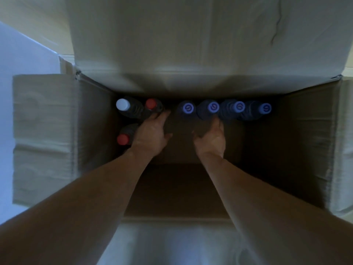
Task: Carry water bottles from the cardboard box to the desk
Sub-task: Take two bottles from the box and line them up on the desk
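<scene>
I look straight down into an open cardboard box. Several water bottles stand upright along its far wall: one white-capped, one red-capped, and several blue-capped, the second from the left being. Another red-capped bottle stands nearer on the left. My left hand reaches down, fingertips against the far red-capped bottle and thumb spread away from it. My right hand reaches to the base of the second blue-capped bottle, fingers touching its dark body, thumb held apart. Neither hand's fingers close round a bottle.
The box's far flap stands up behind the bottles; side flaps lie out to the left and right. The near half of the box floor is bare brown cardboard. A pale surface shows at the far left.
</scene>
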The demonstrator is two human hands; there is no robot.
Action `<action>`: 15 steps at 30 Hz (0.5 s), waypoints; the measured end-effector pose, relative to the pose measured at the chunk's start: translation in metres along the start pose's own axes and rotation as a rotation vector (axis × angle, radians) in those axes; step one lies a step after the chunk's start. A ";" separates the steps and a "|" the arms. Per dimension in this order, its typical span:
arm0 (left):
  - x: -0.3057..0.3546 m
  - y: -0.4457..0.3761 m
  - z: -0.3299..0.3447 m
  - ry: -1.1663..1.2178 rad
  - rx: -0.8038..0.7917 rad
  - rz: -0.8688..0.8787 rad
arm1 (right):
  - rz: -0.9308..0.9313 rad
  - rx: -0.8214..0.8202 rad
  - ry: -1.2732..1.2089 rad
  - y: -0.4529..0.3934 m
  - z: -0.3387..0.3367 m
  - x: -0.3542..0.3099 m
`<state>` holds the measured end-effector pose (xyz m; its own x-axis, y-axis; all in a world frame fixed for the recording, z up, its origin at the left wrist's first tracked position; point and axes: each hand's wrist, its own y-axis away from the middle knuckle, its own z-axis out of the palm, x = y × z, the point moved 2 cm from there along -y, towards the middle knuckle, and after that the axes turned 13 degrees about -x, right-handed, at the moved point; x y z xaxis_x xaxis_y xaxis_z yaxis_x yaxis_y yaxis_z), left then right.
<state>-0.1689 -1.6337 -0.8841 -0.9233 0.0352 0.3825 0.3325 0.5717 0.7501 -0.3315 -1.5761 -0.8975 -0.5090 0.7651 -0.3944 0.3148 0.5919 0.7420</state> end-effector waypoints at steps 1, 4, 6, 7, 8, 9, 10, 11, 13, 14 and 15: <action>0.007 -0.010 0.003 0.039 0.018 0.015 | 0.003 0.010 -0.009 -0.007 -0.004 0.002; 0.021 -0.038 0.013 0.148 0.048 0.020 | -0.037 0.035 -0.067 -0.025 -0.012 0.008; 0.024 -0.053 0.020 0.221 0.056 0.011 | -0.071 0.039 -0.117 -0.036 -0.014 0.011; 0.023 -0.058 0.024 0.259 0.060 0.004 | -0.087 0.048 -0.117 -0.041 -0.015 0.011; 0.022 -0.064 0.028 0.296 0.065 -0.004 | -0.101 0.062 -0.101 -0.044 -0.014 0.012; 0.022 -0.069 0.032 0.330 0.073 -0.012 | -0.113 0.078 -0.085 -0.047 -0.013 0.012; 0.022 -0.074 0.036 0.362 0.084 -0.021 | -0.123 0.091 -0.081 -0.049 -0.011 0.012; 0.021 -0.078 0.040 0.392 0.102 -0.033 | -0.131 0.100 -0.086 -0.050 -0.008 0.011; 0.020 -0.084 0.046 0.442 0.153 -0.051 | -0.146 0.108 -0.093 -0.053 -0.001 0.012; 0.019 -0.087 0.049 0.453 0.177 -0.047 | -0.149 0.114 -0.084 -0.054 0.001 0.013; 0.017 -0.089 0.051 0.453 0.198 -0.037 | -0.153 0.123 -0.064 -0.055 0.002 0.015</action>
<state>-0.2246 -1.6421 -0.9722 -0.7429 -0.3231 0.5863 0.2171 0.7122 0.6675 -0.3548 -1.5969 -0.9451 -0.5075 0.6760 -0.5342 0.3347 0.7260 0.6007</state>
